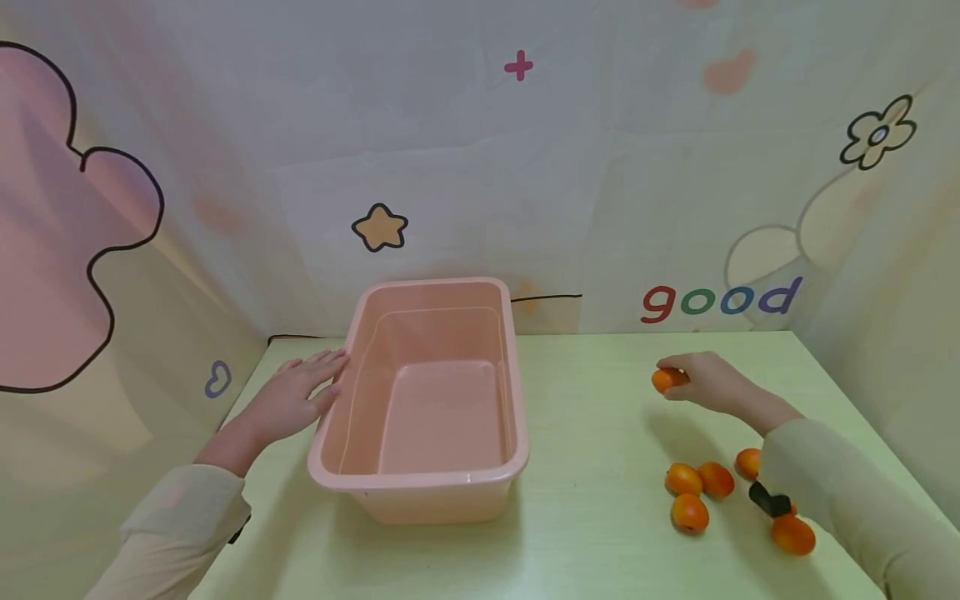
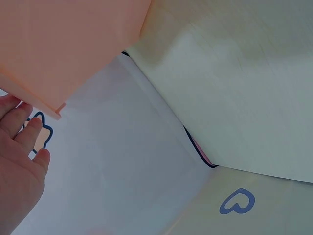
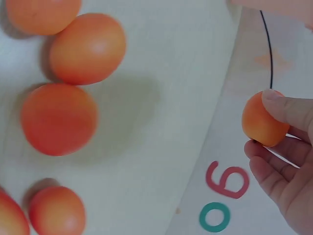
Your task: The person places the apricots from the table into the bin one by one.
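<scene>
A pink rectangular plastic basin stands on the table, with nothing inside. My left hand touches its left rim with fairly straight fingers; in the left wrist view the fingertips meet the rim from outside. To the right of the basin, my right hand pinches a small orange fruit between thumb and fingers, held above the table. The right wrist view shows the thumb on one side of this rounded, smooth-skinned fruit. Several similar fruits lie nearer on the table, some partly hidden by my right sleeve.
The pale green table extends between the basin and the loose fruits. A printed cloth hangs behind the table and along both sides. A black strap piece shows at my right sleeve, above the fruits.
</scene>
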Available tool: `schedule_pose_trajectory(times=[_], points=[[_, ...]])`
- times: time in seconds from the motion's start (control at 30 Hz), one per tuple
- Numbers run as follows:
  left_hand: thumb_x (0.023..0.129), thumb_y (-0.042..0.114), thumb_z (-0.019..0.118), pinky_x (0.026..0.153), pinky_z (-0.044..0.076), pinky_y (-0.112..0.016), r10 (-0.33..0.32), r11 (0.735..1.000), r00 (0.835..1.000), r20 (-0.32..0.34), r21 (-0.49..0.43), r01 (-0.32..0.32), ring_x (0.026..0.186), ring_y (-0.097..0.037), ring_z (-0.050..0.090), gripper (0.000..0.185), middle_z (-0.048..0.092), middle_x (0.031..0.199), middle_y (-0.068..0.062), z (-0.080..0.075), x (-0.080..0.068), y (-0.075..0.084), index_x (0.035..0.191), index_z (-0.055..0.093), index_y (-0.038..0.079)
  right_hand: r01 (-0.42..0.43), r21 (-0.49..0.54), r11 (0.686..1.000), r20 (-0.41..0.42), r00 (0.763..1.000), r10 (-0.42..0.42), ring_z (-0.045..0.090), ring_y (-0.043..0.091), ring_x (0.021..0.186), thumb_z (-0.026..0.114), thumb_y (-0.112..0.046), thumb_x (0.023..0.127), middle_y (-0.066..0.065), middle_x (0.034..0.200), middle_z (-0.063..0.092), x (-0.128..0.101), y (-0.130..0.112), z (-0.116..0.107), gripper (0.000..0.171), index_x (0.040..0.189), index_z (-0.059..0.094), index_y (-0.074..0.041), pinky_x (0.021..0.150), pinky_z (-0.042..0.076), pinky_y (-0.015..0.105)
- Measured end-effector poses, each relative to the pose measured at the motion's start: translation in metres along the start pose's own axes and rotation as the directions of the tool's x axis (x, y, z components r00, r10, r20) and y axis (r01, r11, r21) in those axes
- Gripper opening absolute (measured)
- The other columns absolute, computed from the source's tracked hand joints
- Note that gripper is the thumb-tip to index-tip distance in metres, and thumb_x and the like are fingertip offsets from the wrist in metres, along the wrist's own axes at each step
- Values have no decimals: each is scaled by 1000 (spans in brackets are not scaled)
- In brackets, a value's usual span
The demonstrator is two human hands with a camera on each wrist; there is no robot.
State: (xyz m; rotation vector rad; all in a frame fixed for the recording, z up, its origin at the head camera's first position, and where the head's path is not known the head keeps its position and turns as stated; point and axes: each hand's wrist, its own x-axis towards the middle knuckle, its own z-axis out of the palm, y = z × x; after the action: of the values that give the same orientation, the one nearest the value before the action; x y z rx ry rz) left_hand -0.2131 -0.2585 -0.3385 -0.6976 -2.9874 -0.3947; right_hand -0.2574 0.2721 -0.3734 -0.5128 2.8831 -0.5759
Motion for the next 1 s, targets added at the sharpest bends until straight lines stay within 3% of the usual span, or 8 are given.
schedule_pose_trajectory(times=[0.23, 0.43, 0.67, 1.0], points=[[92, 19, 43, 101, 20, -57, 1, 1000, 1000, 14, -13, -1, 129, -39, 25, 48, 34, 139, -20, -1, 2, -3, 133, 35, -2, 72, -18, 997, -14, 997, -73, 52, 18, 76, 64, -11, 79, 13, 94, 61, 6, -28, -17, 43, 115, 53, 7, 67, 49, 29], [92, 21, 44, 100, 23, -58, -8, 999, 1000, 16, -31, 8, 129, -40, 26, 48, 34, 139, -19, -1, 1, -3, 134, 35, -1, 127, -88, 988, -65, 989, -133, 53, 33, 93, 65, -11, 78, 23, 109, 55, 9, -53, -31, 38, 113, 57, 2, 78, 49, 43], [92, 22, 45, 99, 25, -59, -14, 998, 1000, 13, -66, 15, 127, -42, 29, 49, 34, 139, -20, -2, 0, -2, 134, 35, 0, 167, -54, 985, -65, 983, -170, 53, 17, 78, 67, -13, 77, 9, 93, 61, 14, -75, -40, 35, 109, 58, 0, 70, 50, 30], [91, 22, 45, 99, 24, -59, -13, 998, 1000, 4, -62, 14, 126, -41, 29, 48, 34, 139, -20, -1, 1, -3, 133, 36, 0, 240, -23, 971, -51, 969, -240, 53, 18, 77, 66, -11, 77, 7, 93, 61, 24, -111, -54, 27, 102, 57, -3, 70, 49, 28]])
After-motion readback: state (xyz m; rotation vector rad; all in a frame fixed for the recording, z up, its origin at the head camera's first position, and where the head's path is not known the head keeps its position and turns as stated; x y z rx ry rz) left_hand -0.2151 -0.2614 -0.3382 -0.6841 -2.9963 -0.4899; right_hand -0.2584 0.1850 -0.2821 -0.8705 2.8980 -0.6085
